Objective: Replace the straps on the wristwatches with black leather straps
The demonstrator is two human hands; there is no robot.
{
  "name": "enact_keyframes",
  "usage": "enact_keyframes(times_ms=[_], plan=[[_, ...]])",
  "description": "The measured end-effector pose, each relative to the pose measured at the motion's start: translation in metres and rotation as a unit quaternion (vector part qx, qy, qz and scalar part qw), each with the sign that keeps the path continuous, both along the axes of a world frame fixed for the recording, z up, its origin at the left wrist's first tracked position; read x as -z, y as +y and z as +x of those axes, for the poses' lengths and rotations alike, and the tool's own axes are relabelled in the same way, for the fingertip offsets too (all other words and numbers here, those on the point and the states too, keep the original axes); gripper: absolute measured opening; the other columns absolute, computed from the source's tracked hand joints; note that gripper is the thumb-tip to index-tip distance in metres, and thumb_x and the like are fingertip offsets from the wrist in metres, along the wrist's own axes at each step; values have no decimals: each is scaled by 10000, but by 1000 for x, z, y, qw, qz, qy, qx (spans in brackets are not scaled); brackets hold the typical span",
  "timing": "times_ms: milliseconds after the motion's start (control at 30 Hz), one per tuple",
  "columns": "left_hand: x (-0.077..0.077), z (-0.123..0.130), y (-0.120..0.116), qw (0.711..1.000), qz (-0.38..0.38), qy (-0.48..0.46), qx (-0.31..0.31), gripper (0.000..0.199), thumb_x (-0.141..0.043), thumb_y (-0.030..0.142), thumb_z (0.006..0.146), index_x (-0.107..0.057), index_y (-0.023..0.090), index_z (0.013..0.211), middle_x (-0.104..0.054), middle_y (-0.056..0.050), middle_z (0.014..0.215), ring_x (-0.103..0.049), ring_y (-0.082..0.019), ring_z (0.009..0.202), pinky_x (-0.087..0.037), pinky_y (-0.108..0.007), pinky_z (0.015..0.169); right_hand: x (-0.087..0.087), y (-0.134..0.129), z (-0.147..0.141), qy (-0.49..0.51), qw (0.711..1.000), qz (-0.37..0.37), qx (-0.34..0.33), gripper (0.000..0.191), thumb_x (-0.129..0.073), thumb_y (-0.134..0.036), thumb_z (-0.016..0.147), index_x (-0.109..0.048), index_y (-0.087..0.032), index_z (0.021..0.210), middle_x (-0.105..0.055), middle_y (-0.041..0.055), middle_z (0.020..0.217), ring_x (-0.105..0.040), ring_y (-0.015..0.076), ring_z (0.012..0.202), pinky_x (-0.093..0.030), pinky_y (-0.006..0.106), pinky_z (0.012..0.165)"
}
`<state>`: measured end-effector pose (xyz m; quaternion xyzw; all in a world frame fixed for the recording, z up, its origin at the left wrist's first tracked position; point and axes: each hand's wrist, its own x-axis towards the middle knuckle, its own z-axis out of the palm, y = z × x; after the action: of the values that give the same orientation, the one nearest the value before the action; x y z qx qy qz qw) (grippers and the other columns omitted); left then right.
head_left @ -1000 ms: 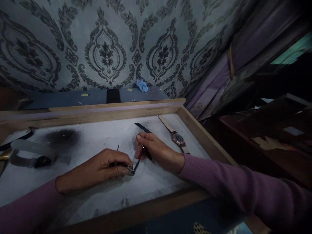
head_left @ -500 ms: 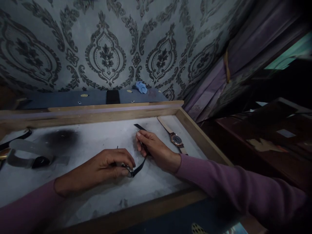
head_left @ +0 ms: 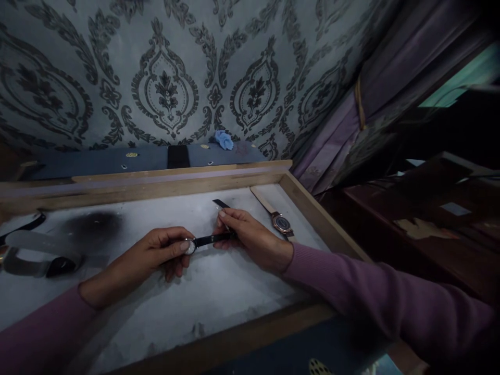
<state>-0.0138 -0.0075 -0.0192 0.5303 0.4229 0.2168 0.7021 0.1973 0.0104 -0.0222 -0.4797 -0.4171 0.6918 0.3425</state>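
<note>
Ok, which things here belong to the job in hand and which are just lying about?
In use:
black-strapped watch, held between both hands
left hand, at its case
right hand, on its strap

Apparently lying about:
rose-gold watch
grey band
crumpled blue item
black strip beyond the right hand, role unclear

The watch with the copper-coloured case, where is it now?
In the head view, the copper-coloured watch lies on the white surface, just beyond the right hand, near the wooden frame's right side.
</note>
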Motion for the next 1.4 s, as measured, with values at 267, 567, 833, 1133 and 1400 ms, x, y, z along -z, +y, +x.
enact_keyframes(times_ms=[267, 567, 833, 1133, 1400], plan=[[-5, 2, 0, 1000, -5, 26, -4, 318, -676, 452, 753, -566, 166, 837, -510, 55, 522, -437, -78, 449, -374, -178, 434, -3, -1, -1, 12, 999, -6, -30, 263, -441, -260, 955, -476, -159, 714, -610, -2, 556, -609, 80, 462, -411, 130, 408], [-3, 3, -2, 998, 22, 48, 28, 332, -589, 489, 807, -542, 163, 763, -483, 45, 563, -403, -74, 454, -304, -161, 386, -2, 2, 4, -23, 997, 73, -3, 274, -572, -360, 856, -538, -148, 686, -567, -13, 578, -538, 72, 494, -377, 156, 452], [-2, 1, -4, 997, 19, 63, 35, 307, -556, 449, 845, -586, 144, 850, -420, 57, 520, -329, -64, 437, -241, -166, 381, -7, 13, 21, -74, 972, 197, 101, 263, -568, -396, 852, -609, -155, 755, -338, -71, 505, -288, 67, 461, -225, 192, 426], [-6, 4, -3, 996, 4, 88, 33, 334, -587, 482, 786, -575, 149, 820, -412, 68, 494, -318, -62, 419, -241, -173, 386, -15, 9, 21, -40, 942, 323, 80, 330, -598, -479, 835, -578, -167, 730, -556, -14, 618, -489, 98, 577, -408, 223, 568], [-6, 3, -5, 997, 9, 77, 28, 342, -583, 493, 783, -563, 153, 813, -409, 68, 502, -322, -64, 434, -238, -177, 397, -11, 4, 16, -7, 968, 252, -8, 288, -622, -419, 836, -616, -152, 729, -641, 18, 724, -549, 106, 660, -440, 231, 645]])
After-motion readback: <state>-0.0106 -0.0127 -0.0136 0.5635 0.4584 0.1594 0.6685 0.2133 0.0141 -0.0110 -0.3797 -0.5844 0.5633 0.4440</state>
